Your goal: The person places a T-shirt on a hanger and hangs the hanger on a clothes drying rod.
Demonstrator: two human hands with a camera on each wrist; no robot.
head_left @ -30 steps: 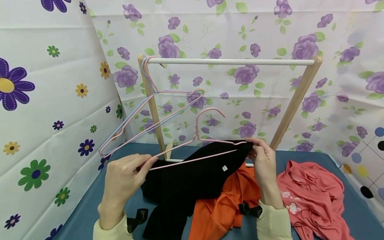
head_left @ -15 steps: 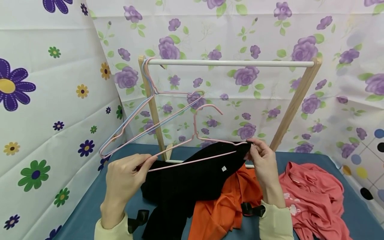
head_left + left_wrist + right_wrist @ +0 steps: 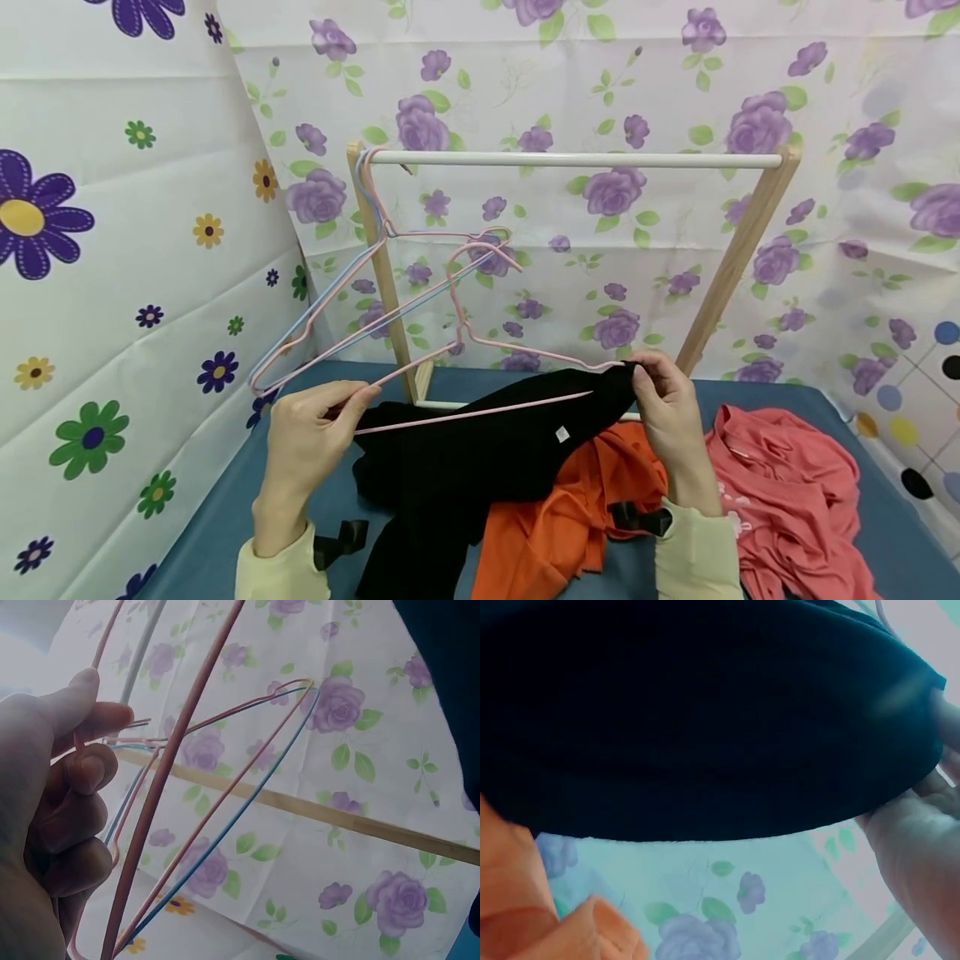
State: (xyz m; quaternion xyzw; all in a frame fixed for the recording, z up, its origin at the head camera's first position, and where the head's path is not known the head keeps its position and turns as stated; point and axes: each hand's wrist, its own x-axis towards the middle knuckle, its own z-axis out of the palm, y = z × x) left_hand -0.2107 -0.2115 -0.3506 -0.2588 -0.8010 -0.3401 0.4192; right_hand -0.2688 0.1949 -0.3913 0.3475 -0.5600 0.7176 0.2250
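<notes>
LEFT HAND (image 3: 306, 437): pinching left end of slim pink hanger (image 3: 476, 412), between hands | RIGHT HAND (image 3: 671, 408): pinching black fabric garment (image 3: 457, 462) over hanger's right end | BELOW: black garment overlapping orange fabric garment (image 3: 536, 533) | RIGHT: crumpled coral-pink garment (image 3: 798, 492) | BEHIND: white rail (image 3: 577, 159), paired pink and light-blue hangers at left

Along the white rail (image 3: 577, 159), a hand could pass between the pair of hung hangers (image 3: 386, 230) and the right wooden post (image 3: 738, 258); those hangers crowd the rail's left end. Between the left hand (image 3: 307, 437) and right hand (image 3: 671, 417), the held pink hanger (image 3: 472, 412) and black garment (image 3: 465, 458) bar the way, with the orange garment (image 3: 547, 533) heaped below.
</notes>
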